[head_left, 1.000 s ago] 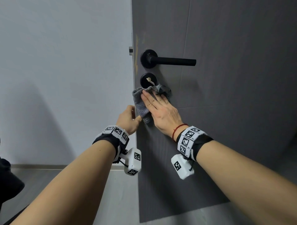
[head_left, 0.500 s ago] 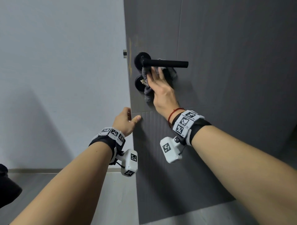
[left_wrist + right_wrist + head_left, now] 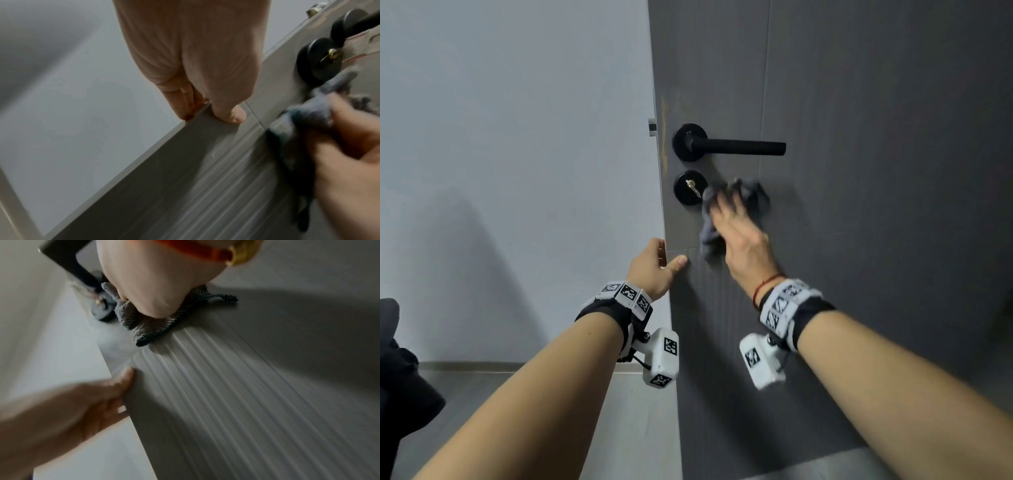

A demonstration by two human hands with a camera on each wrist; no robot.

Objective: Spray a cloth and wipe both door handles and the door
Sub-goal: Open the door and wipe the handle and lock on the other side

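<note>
The dark grey door (image 3: 876, 240) stands ajar, with a black lever handle (image 3: 743, 148) and, under it, a round black lock (image 3: 683, 197) with a key (image 3: 693, 187) in it. My right hand (image 3: 729, 205) presses a grey cloth (image 3: 709, 236) flat on the door face, just right of the lock and below the lever; it is motion-blurred. The right wrist view shows the cloth (image 3: 152, 327) bunched under the palm. My left hand (image 3: 657, 263) grips the door's free edge, thumb (image 3: 232, 113) on the front face and fingers wrapped behind.
A plain white wall (image 3: 517, 171) fills the left side, with grey floor (image 3: 585, 411) below. The metal latch (image 3: 652, 126) sticks out of the door edge level with the handle. A dark shape (image 3: 400, 377) sits at the lower left.
The right hand and cloth rose from below the lock to behind the lever, then dropped to the right of the lock. The left hand stays on the door edge.
</note>
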